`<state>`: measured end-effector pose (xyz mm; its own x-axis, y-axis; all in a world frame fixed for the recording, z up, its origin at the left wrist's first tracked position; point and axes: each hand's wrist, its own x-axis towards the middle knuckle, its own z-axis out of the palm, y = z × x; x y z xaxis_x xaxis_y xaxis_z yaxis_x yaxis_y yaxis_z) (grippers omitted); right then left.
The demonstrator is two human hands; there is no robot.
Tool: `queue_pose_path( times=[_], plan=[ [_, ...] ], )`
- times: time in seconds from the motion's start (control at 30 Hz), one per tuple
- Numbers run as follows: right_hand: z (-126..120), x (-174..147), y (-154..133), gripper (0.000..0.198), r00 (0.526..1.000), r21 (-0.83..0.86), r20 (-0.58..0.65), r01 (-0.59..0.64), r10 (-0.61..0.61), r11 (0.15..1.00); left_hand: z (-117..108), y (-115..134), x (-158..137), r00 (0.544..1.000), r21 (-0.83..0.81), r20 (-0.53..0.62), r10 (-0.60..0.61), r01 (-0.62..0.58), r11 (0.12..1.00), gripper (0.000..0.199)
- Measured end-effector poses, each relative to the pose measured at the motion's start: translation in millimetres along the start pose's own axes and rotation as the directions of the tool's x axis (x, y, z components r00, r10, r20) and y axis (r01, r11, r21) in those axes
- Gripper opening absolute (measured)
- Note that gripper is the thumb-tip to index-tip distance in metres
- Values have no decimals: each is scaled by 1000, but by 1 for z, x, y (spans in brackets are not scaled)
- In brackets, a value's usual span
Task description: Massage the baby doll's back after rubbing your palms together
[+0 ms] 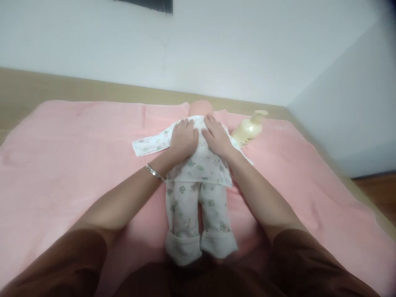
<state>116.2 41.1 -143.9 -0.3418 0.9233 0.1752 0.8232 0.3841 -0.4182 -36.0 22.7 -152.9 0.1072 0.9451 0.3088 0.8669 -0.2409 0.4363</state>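
A baby doll (201, 108) lies lengthwise in front of me, its bald head at the far end and no face showing. It wears a white printed top (201, 167) and matching trousers (182, 206) with turned-up cuffs. My left hand (185, 138) rests flat on the left of the upper body, fingers stretched toward the head. On the right side, my right hand (216, 136) lies the same way, its fingers extended near the neck. One sleeve (151, 144) spreads out flat to the left; the other is partly hidden behind my right forearm.
A pale yellow pump bottle (248, 130) leans or lies beside the doll on the right. Beneath everything spreads a pink blanket (77, 165) over a light wooden surface (18, 86). A white wall (93, 45) stands behind, with another at the right.
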Motion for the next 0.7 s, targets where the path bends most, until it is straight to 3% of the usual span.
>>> queue_pose_path(
  times=[0.13, 0.3, 0.43, 0.6, 0.7],
  plan=[
    [-3, -3, -10, 66, 997, -70, 2, -72, 73, 995, -6, 12, -11, 997, 139, 32, 73, -77, 987, 48],
    [-3, -24, -35, 55, 995, -322, -91, -75, 48, 944, -6, 8, -6, 976, 83, 127, 177, -189, 979, 41],
    [3, -46, -52, 49, 995, -445, -101, -33, -13, 895, -11, -2, 6, 985, -20, 151, 87, -85, 996, 37],
    [4, -39, -44, 49, 992, -348, -91, 53, -90, 936, -11, 1, 5, 993, -51, 119, -8, 14, 999, 44],
    [-2, -21, -30, 52, 998, -234, -47, 27, -39, 972, -7, 10, -7, 997, 15, 80, -6, 5, 1000, 49]
  ],
)
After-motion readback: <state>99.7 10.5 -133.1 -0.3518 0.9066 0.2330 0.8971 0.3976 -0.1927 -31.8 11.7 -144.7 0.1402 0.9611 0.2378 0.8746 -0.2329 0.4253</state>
